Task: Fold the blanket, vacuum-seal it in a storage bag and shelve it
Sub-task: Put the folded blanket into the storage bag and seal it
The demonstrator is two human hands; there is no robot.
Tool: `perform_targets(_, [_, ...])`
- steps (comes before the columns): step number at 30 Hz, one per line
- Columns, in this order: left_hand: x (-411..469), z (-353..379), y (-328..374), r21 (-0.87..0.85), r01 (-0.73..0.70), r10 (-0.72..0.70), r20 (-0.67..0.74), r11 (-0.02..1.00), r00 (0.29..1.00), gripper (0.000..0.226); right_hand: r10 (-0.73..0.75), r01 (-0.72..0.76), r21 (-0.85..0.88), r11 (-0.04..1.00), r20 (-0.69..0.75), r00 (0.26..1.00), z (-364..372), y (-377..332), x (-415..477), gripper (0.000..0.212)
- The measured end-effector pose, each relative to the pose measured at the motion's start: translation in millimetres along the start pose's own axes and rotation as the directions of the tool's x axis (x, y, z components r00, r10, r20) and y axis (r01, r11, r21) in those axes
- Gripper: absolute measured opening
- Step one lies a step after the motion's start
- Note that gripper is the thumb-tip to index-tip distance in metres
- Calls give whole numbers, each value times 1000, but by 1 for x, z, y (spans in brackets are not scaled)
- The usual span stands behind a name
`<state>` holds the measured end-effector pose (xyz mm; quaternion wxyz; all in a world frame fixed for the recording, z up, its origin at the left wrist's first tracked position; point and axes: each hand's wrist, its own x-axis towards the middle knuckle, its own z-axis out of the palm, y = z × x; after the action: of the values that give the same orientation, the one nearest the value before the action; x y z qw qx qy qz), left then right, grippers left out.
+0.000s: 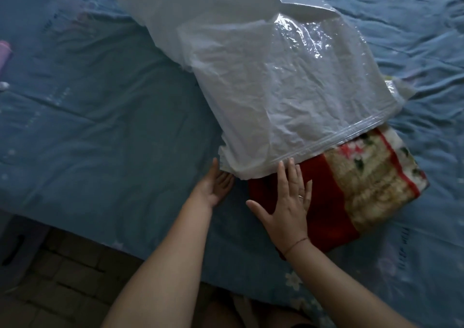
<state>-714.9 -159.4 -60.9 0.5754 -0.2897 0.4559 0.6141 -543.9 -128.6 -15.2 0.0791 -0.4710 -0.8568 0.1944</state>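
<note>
Floor: dark tiled floor (62, 265) at the near left, beside the bed's edge.
Right hand: the right hand (288, 202) lies flat, fingers spread wide, palm down on the red end of the blanket; a ring on one finger, a thin cord at the wrist.
Left hand: the left hand (216, 184) is open with straight fingers, its fingertips at the bag's near-left corner.
Blanket: folded red and cream patterned fleece blanket (364, 184) on the bed, its far end covered by the bag's mouth; whether it is inside, I cannot tell.
Bag: large crinkled clear plastic storage bag (288, 89), its zip strip (351, 136) running across the blanket.
Bed: wrinkled blue floral bed sheet (100, 126).
Far left: a small purple object (4, 54), cut off by the picture's edge.
</note>
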Motion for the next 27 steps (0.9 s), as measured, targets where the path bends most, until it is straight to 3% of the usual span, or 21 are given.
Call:
perform_targets(5, [15,4,3,-175,109,-111,-3,979,994,6,32,-22,-125,992,81,996,5,-1,9,116])
perform_targets(9, [19,7,4,-130,85,-95,-73,988,993,22,44,-24,-206,978,93,995,9,-1,11,132])
perform_targets(13, [8,16,2,33,49,-45,-111,998,993,25,56,-46,-186,981,46,997,8,1,6,125])
perform_targets(17, [1,13,-10,20,15,-13,-96,1000,995,12,107,-109,-33,994,-52,993,1,-1,0,112])
perform_targets(19, [-4,9,-16,-53,-18,12,-106,998,994,13,237,-219,139,966,-135,962,-8,3,-9,112])
perform_targets(21, [-8,6,-22,-69,-41,34,-107,997,994,10,479,-411,321,853,-171,861,-20,18,-23,118])
perform_targets(24, [-16,4,-34,-70,-62,53,-122,996,991,14,787,-696,487,527,29,616,-40,45,-51,124])
perform_targets(26, [-22,3,-42,-71,-77,67,-127,995,990,13,810,-767,569,296,275,517,-41,56,-65,114])
perform_targets(27, [-25,4,-45,-71,-87,77,-131,994,988,14,746,-757,630,177,415,520,-38,58,-70,108])
